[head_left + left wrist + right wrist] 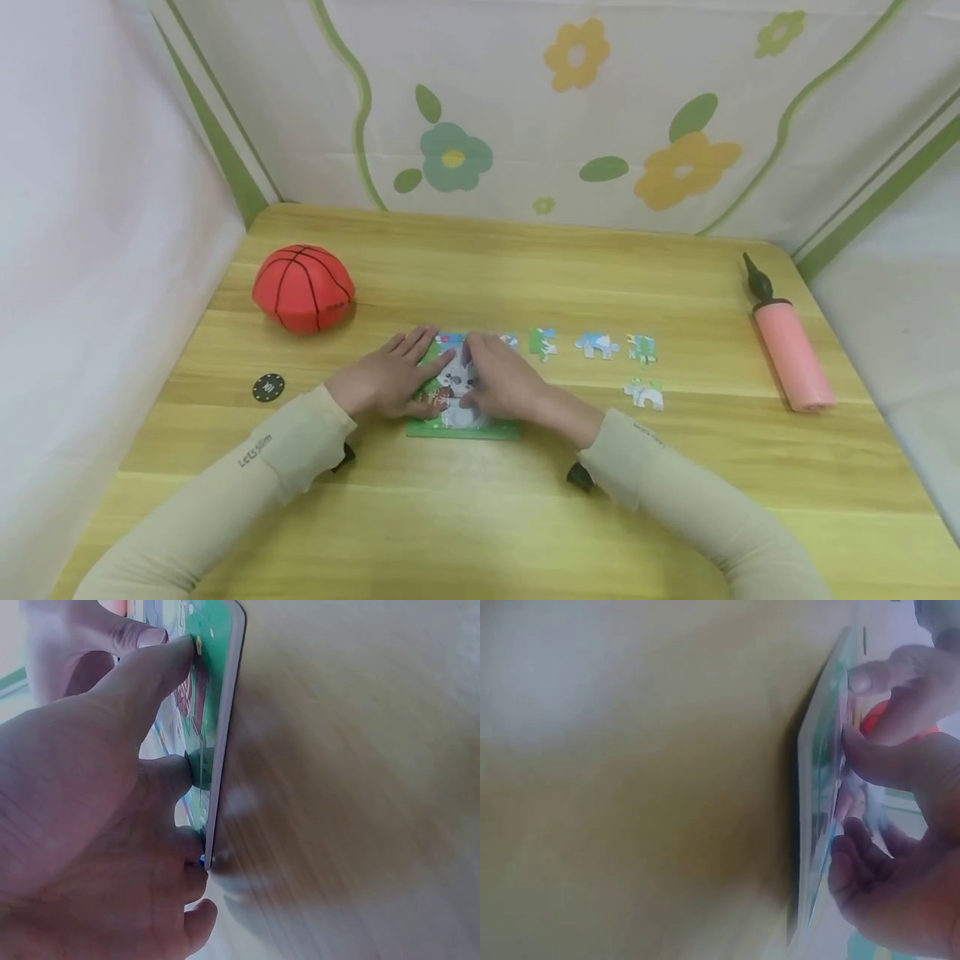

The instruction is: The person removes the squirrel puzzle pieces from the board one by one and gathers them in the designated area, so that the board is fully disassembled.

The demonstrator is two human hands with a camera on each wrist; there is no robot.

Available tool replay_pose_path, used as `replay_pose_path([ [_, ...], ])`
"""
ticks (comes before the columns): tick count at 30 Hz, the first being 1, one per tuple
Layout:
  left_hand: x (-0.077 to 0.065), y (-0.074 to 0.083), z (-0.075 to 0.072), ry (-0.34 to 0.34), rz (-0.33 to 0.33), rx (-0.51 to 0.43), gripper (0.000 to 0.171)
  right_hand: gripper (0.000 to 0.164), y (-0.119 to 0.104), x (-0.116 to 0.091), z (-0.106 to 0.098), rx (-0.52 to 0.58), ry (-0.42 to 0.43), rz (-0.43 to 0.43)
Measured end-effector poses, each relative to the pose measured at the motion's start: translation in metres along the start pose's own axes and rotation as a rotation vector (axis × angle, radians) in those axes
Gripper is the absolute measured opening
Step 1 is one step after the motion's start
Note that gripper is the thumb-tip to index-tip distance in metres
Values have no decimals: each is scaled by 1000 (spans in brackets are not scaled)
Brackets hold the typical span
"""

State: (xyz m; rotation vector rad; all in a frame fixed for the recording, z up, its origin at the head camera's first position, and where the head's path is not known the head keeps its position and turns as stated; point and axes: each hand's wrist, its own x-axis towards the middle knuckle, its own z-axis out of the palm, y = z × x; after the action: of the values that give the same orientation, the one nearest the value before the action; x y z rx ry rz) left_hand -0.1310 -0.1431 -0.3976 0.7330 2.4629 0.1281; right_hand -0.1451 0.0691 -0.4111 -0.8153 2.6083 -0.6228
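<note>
A jigsaw puzzle (457, 419) with a grey rabbit picture and a green border lies flat on the wooden table. My left hand (393, 379) rests over its left side, fingers spread and thumb on the picture near the lower left. From the right, my right hand (504, 379) bends over the puzzle, its thumb and fingertips on the picture. In the right wrist view the right thumb (881, 759) touches the surface while the other fingers curl at the far part. Whether a piece is pinched there I cannot tell. Both hands cover much of the picture.
Loose puzzle pieces lie right of the puzzle: a green one (542, 342), a blue-white one (597, 345), and others (642, 348) beyond. A dented red ball (303, 287) and a black chip (268, 387) sit left. A pink hand pump (793, 354) lies at the right edge.
</note>
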Motion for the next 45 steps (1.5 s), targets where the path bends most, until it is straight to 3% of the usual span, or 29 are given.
replay_pose_path([
  [6, 2, -1, 1, -3, 1, 5, 90, 29, 1, -11, -1, 140, 35, -91],
  [11, 2, 0, 0, 3, 13, -3, 90, 17, 18, -36, -19, 237, 110, -60],
  [18, 0, 0, -1, 6, 11, -2, 91, 22, 77, -76, -54, 131, 215, -13],
  [25, -1, 0, -2, 9, 22, -1, 91, 23, 120, -102, -60, 64, 179, 76],
  [31, 1, -1, 2, 23, 26, 5, 91, 26, 133, -109, -60, 2, 171, 134],
  [36, -1, -1, 2, 32, 33, -17, 90, 26, 136, -106, -59, -82, 164, 124],
  [45, -1, -2, 3, 35, 33, -33, 91, 27, 138, -101, -59, -127, 111, 85],
])
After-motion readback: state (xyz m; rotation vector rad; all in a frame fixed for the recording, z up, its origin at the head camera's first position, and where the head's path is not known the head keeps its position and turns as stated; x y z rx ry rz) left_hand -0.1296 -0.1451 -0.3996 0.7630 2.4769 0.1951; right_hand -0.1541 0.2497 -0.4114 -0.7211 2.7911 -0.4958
